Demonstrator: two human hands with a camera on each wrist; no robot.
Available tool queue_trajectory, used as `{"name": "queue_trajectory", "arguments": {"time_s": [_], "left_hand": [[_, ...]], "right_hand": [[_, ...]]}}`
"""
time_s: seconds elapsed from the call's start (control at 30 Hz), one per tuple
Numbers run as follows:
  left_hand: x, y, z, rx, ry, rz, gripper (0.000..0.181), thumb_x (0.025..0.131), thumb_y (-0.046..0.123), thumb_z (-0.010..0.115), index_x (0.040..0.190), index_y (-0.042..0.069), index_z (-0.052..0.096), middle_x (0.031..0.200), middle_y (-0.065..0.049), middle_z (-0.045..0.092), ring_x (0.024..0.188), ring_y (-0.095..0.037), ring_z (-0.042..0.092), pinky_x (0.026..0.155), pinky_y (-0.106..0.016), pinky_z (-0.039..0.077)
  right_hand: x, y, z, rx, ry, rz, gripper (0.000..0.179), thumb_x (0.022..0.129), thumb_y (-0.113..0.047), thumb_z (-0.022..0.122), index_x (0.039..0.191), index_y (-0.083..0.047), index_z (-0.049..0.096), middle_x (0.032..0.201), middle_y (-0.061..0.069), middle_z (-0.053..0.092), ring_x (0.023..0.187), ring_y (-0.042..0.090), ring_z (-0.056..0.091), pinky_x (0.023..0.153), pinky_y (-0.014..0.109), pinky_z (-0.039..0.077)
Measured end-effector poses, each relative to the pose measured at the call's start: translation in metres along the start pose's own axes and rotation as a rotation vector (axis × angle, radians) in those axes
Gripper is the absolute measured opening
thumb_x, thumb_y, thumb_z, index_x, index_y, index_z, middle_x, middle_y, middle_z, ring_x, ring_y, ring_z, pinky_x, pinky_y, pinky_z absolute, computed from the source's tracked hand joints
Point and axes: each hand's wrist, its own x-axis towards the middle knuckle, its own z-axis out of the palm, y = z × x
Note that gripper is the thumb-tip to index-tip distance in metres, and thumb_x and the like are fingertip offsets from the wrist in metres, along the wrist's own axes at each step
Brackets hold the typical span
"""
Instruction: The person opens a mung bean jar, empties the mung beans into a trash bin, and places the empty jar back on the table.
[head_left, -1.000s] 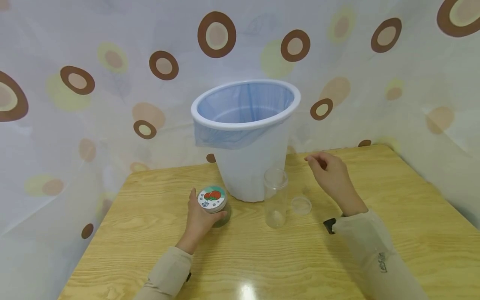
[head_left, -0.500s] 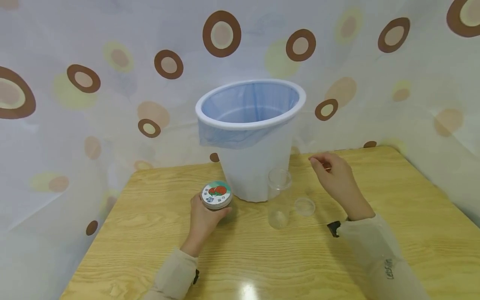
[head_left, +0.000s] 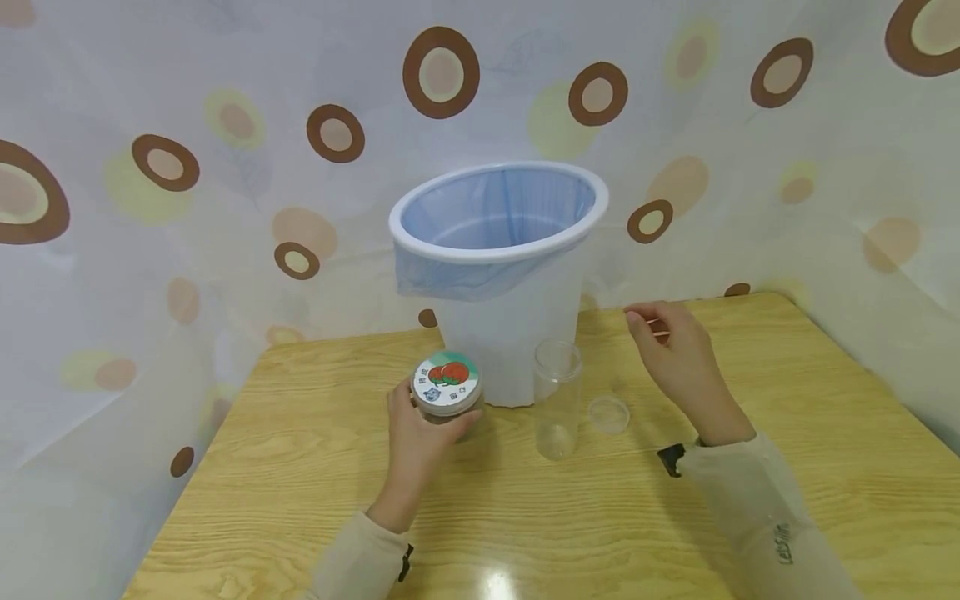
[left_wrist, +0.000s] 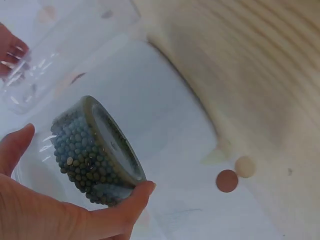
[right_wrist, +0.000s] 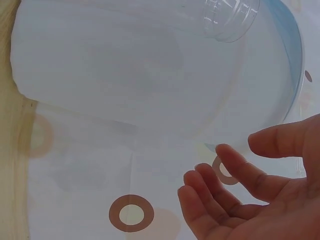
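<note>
My left hand (head_left: 420,454) grips a clear jar (left_wrist: 87,155) full of small green beans, thumb on one side and fingers on the other. Its lid (head_left: 447,382) carries a tomato picture and faces up in the head view. The jar is lifted over the table, as the left wrist view shows its underside. To its right stands an uncovered, tall transparent jar (head_left: 557,417), with a round clear lid (head_left: 609,414) flat on the wood beside it. My right hand (head_left: 681,367) hovers beyond that lid, fingers loosely bent, with nothing in them in the right wrist view.
A white bin (head_left: 491,325) lined with a blue bag (head_left: 457,279) stands at the back of the wooden table (head_left: 315,483), just behind the tall jar. Behind it all hangs a white sheet (head_left: 225,208) with ringed dots.
My left hand has lifted the bean jar from the table and brought it up and right, closer to the tall jar. The right hand has shifted only slightly.
</note>
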Motion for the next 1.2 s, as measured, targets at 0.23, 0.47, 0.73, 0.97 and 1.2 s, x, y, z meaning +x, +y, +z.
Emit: {"name": "queue_trajectory", "arguments": {"time_s": [0.23,0.47,0.73,0.97,1.2], "left_hand": [[-0.014,0.018,0.009,0.01,0.089,0.2,0.088,0.062,0.017,0.09,0.134,0.004,0.04,0.124,-0.011,0.041,0.117,-0.027,0.039,0.096,-0.052,0.038],[-0.028,0.038,0.017,-0.039,0.122,0.377,0.086,0.061,0.013,0.09,0.133,0.009,0.043,0.123,-0.006,0.043,0.118,-0.023,0.036,0.097,-0.051,0.036],[-0.04,0.046,0.028,-0.032,0.152,0.469,0.086,0.061,0.019,0.09,0.134,0.011,0.044,0.123,-0.005,0.043,0.12,-0.023,0.034,0.095,-0.049,0.036],[-0.046,0.044,0.032,-0.013,0.158,0.499,0.089,0.061,0.021,0.092,0.135,0.012,0.043,0.125,-0.004,0.042,0.12,-0.023,0.033,0.095,-0.05,0.035],[-0.048,0.045,0.035,0.015,0.164,0.593,0.09,0.061,0.02,0.091,0.136,0.01,0.043,0.123,-0.006,0.044,0.116,-0.023,0.035,0.09,-0.046,0.037]], "right_hand": [[-0.003,-0.005,-0.002,0.019,0.055,-0.024,0.037,0.103,-0.023,0.044,0.12,0.005,0.058,0.114,0.023,0.052,0.103,0.038,0.053,0.085,0.044,0.04],[-0.007,-0.018,0.001,0.07,0.176,-0.092,0.033,0.102,-0.02,0.047,0.121,0.003,0.059,0.117,0.019,0.052,0.104,0.026,0.051,0.085,0.023,0.039],[-0.018,-0.038,0.015,0.123,0.286,-0.32,0.024,0.097,-0.004,0.05,0.117,0.006,0.06,0.116,0.019,0.056,0.103,0.024,0.052,0.086,0.014,0.04],[-0.032,-0.057,0.031,0.17,0.233,-0.49,0.038,0.098,-0.022,0.053,0.128,0.002,0.055,0.127,0.016,0.054,0.11,0.025,0.052,0.092,0.024,0.043],[-0.046,-0.07,0.044,0.091,0.102,-0.522,0.069,0.094,-0.052,0.052,0.136,0.002,0.046,0.136,0.016,0.048,0.119,0.028,0.048,0.097,0.041,0.04]]}}
